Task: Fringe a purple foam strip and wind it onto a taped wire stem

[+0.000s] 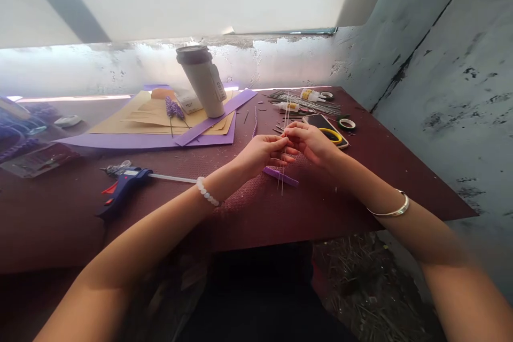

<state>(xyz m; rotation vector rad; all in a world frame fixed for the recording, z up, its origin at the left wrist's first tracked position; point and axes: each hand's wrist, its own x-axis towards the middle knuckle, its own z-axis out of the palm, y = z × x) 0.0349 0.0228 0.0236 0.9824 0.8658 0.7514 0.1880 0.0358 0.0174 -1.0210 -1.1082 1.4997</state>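
My left hand [269, 152] and my right hand [305, 141] meet above the dark red table [248, 219]. Both pinch thin wires [282, 176], which stand nearly upright between the fingertips and stick out above and below them. On the table just below the wires lies a short purple strip [280, 176]. A thin twisted purple piece [255, 122] rests behind my left hand. Beside my right hand are a phone [316, 119] and scissors with yellow handles [332, 135].
A blue glue gun [128, 187] lies at the left. A lidded cup [204, 83] stands behind on purple and tan sheets [140, 112]. Glue bottles [312, 95], loose wires [331, 107] and a tape roll [347, 124] are at the back right.
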